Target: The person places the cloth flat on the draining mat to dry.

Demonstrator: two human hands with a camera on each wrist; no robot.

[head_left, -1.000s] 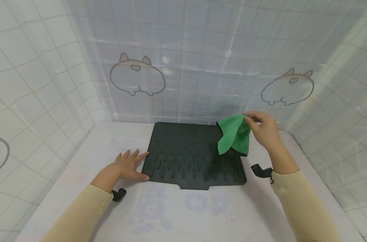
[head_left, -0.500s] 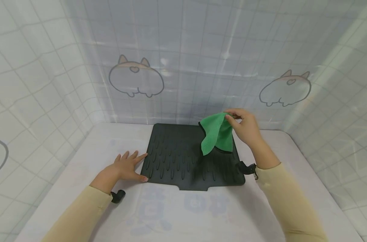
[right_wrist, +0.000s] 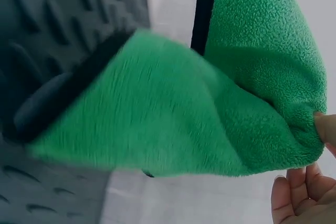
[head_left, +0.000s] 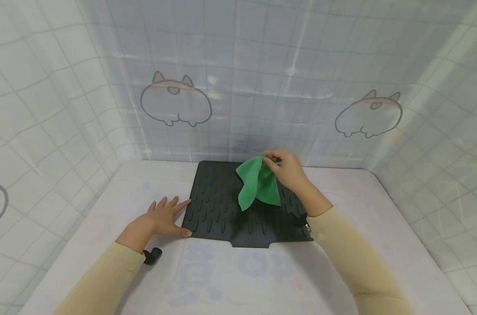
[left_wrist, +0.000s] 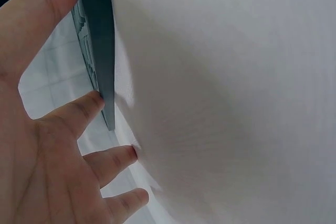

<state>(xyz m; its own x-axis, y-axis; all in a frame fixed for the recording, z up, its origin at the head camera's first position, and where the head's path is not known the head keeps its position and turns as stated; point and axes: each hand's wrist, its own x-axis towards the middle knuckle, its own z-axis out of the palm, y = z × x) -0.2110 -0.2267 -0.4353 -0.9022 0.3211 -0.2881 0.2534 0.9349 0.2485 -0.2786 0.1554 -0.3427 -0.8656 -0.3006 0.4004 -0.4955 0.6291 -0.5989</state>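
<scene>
A black mat [head_left: 214, 197] with raised oval ridges and a tab on its near edge lies flat on the white surface. My left hand [head_left: 163, 218] rests at its left edge with the fingers spread; in the left wrist view the thumb and index finger touch the mat's rim [left_wrist: 100, 51]. Over the mat my right hand [head_left: 287, 168] pinches a green cloth [head_left: 254, 179] with dark edging by its top. The cloth hangs in loose folds, its lower corners just above or on the mat; I cannot tell which. In the right wrist view the cloth [right_wrist: 157, 108] covers part of the mat.
A white patterned cover [head_left: 222, 280] lies under the mat. Tile-print sheeting [head_left: 262, 78] with cartoon animals rises behind it and along both sides. Dark wrist cameras sit at both cuffs, the left one [head_left: 152, 256] close to the surface.
My right hand has carried the green cloth leftward, from the mat's right edge to over its middle, and slightly lower lately. The left hand stays at the left edge.
</scene>
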